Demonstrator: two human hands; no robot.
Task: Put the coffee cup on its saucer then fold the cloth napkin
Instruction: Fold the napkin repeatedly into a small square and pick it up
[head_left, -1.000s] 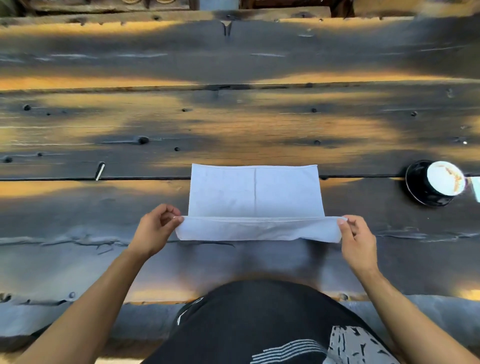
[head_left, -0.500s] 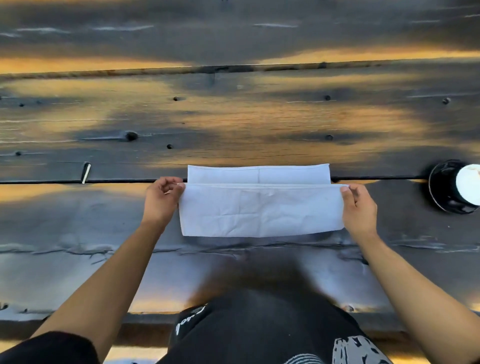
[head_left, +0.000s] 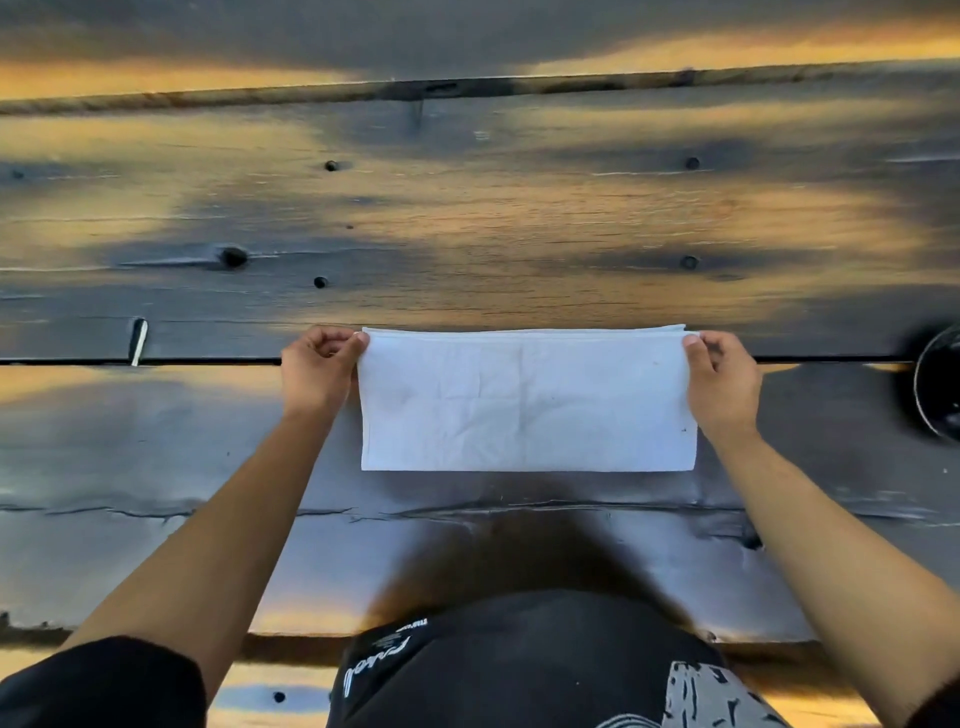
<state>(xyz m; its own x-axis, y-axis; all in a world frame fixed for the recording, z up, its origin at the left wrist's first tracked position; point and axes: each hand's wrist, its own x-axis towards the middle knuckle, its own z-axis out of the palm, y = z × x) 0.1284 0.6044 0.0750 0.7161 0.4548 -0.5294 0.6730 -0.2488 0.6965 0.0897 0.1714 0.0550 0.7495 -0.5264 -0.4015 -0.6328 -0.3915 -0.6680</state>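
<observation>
The white cloth napkin (head_left: 527, 402) lies flat on the dark wooden tabletop (head_left: 519, 218) as a long rectangle, its doubled far edge lined up over a plank seam. The left hand (head_left: 318, 370) pinches the far left corner between thumb and fingers; the right hand (head_left: 722, 382) pinches the far right corner the same way. The near edge lies straight. A black saucer (head_left: 937, 384) is cut off at the right frame edge, apart from the napkin. Bare planks stretch beyond the napkin.
</observation>
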